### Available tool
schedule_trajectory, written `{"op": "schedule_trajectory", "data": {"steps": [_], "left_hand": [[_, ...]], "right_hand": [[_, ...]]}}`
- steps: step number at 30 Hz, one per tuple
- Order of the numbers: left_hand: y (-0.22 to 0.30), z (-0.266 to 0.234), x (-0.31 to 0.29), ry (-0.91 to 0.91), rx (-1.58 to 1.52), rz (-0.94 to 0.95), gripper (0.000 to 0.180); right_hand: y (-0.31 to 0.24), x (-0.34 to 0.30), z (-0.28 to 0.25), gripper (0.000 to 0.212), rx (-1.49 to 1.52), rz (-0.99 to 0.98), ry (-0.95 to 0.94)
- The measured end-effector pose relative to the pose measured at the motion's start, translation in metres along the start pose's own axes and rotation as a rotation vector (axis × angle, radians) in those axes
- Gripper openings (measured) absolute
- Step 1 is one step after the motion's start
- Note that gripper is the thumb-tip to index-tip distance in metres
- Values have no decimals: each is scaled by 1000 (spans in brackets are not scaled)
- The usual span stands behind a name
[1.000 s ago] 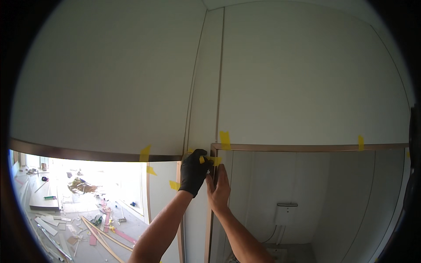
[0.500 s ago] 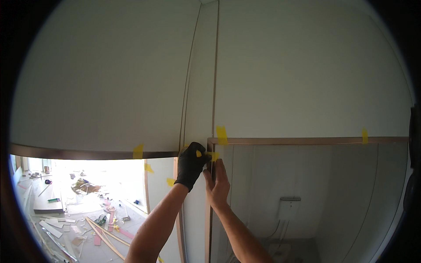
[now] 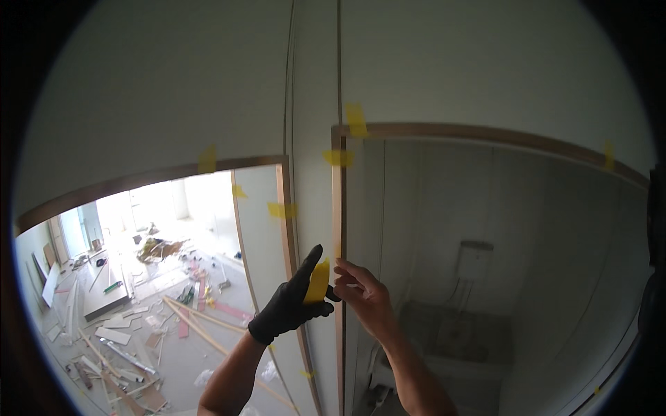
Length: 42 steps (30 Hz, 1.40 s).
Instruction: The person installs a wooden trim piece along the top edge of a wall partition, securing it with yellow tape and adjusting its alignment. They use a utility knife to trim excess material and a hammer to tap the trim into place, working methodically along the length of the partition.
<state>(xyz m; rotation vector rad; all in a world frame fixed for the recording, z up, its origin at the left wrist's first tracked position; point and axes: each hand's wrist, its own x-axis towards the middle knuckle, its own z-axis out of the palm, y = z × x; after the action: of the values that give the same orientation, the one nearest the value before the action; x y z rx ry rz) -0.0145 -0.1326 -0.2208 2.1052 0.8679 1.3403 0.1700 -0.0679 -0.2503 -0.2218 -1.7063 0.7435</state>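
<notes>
Fingers of the gloved left hand (image 3: 287,306) are spread wide around a yellow tape roll (image 3: 318,281) — it sits between them, just left of the brown door frame (image 3: 338,225). Bare right hand (image 3: 369,299): fingers curled, tips close together beside the roll, in front of the frame's upright; can't tell if they pinch a loose end or touch the frame. Risks, my read: the loose left grip could let the roll slip; the glove could snag on adhesive; an uneven right-hand pull could tear tape crooked. Higher up, one tape strip (image 3: 338,158) crosses the upright; a corner tape piece (image 3: 356,119) spans top rail and wall. To the left, a second frame (image 3: 285,184) carries a yellow patch (image 3: 281,210). Farthest — wood strips (image 3: 191,323) and scraps on the floor (image 3: 236,279) through the left opening, a pale wall unit (image 3: 475,263) in the dim right-hand room.
</notes>
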Motion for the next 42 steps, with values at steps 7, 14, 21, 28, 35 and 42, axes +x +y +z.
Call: {"op": "schedule_trajectory", "data": {"steps": [7,14,21,28,35,42], "left_hand": [[-23,13,-21,-120,102,-19,98],[-47,21,-39,-237,243,-130,97],[-79,54,-80,-102,631,-257,64],[-91,75,-75,-22,1076,-134,34],[-118,87,-61,58,1188,-204,35],[-130,85,-58,125,1189,-289,28]], "right_hand": [[-1,-17,-2,40,156,359,58],[27,-44,-15,21,194,496,-35],[88,-132,17,9,-35,272,362],[131,-137,34,10,139,309,535],[172,-137,39,7,114,368,619],[178,-128,35,11,-60,609,572]]}}
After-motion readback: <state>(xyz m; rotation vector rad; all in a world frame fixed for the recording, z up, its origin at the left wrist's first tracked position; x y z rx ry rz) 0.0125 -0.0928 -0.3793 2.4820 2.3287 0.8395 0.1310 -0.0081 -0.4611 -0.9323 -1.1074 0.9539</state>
